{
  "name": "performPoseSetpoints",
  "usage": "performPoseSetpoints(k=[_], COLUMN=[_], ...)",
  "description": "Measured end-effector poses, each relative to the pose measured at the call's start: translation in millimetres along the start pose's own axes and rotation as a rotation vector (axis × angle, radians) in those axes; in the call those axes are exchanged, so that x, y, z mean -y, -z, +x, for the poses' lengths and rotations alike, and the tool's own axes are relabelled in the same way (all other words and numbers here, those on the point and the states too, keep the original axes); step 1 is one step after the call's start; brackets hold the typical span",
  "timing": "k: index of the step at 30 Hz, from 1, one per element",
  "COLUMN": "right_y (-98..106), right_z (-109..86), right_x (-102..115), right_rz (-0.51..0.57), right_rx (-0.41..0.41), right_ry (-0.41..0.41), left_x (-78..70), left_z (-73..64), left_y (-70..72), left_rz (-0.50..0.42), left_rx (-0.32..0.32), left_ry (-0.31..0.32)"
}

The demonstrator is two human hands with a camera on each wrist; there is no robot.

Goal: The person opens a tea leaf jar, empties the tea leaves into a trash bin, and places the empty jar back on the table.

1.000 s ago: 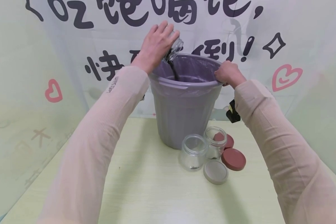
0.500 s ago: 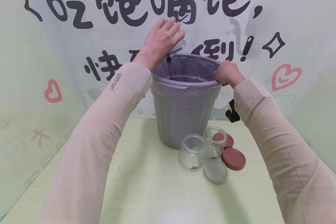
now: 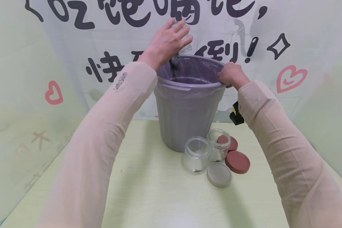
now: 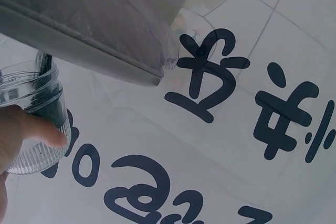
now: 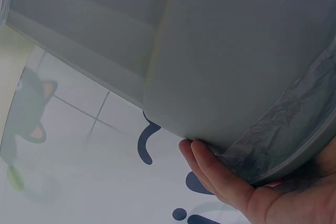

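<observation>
My left hand (image 3: 168, 41) holds a clear glass jar (image 3: 186, 49) tipped mouth-down over the left side of a grey trash can (image 3: 188, 117). Dark, loose material (image 3: 174, 65) falls from the jar into the can, which has a thin plastic liner (image 3: 208, 68). In the left wrist view, the thumb (image 4: 44, 131) presses along the ribbed side of the jar (image 4: 34, 153), close to the can's rim. My right hand (image 3: 233, 74) grips the can's right rim. From the right wrist view, its fingers (image 5: 215, 169) lie against the outside below the rim, over the liner.
Two open glass jars (image 3: 197, 156) (image 3: 218, 147) stand before the can, with dark residue at their bottoms. Beside them lie a grey lid (image 3: 219, 175) and two red lids (image 3: 237, 162) (image 3: 233, 144). A printed cloth backdrop (image 3: 108, 38) hangs behind the pale table (image 3: 148, 190).
My left hand has risen slightly and shifted right, tilting the jar further over the can. Dark material keeps falling from it. The right hand stays on the rim.
</observation>
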State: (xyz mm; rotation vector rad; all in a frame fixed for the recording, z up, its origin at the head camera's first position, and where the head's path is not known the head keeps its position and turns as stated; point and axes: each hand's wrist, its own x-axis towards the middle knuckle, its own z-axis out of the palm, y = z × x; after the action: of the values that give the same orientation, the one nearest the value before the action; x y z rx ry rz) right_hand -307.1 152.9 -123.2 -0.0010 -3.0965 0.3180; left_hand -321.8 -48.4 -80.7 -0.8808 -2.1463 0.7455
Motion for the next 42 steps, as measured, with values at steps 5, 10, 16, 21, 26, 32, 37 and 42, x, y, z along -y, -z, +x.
performPoseSetpoints(k=[5,10,16,21,26,32,37,42], right_y=[0,0,1,0,-2,-8,-3,-1], right_z=[-0.7,-0.4,-2.9,-0.8,10.5,25.5,13.5,3.3], right_x=[0,-1,0,-2,-6,-14,-7,-2], right_rz=[0.006,-0.015,0.015,-0.025,-0.056,-0.006,-0.031,-0.011], right_rx=[-0.002,-0.004,-0.003,-0.003,-0.004,-0.038,-0.009,0.004], right_ry=[0.004,0.016,-0.001,0.027,0.046,0.030,0.022,0.009], left_x=[-1.0,-1.8,-3.4,-7.1,-8.9,-9.7,-10.6,-10.3], left_z=[3.4,5.9,8.4,8.8,6.3,2.6,0.5,-2.8], left_y=[2.3,5.1,8.3,7.6,4.3,-0.6,-3.5,-7.7], left_rz=[0.027,0.085,0.199,0.302,0.377,0.454,0.492,0.537], left_rx=[0.033,0.048,0.089,0.121,0.084,0.053,0.044,0.019], left_ry=[-0.064,-0.129,-0.234,-0.323,-0.398,-0.478,-0.501,-0.518])
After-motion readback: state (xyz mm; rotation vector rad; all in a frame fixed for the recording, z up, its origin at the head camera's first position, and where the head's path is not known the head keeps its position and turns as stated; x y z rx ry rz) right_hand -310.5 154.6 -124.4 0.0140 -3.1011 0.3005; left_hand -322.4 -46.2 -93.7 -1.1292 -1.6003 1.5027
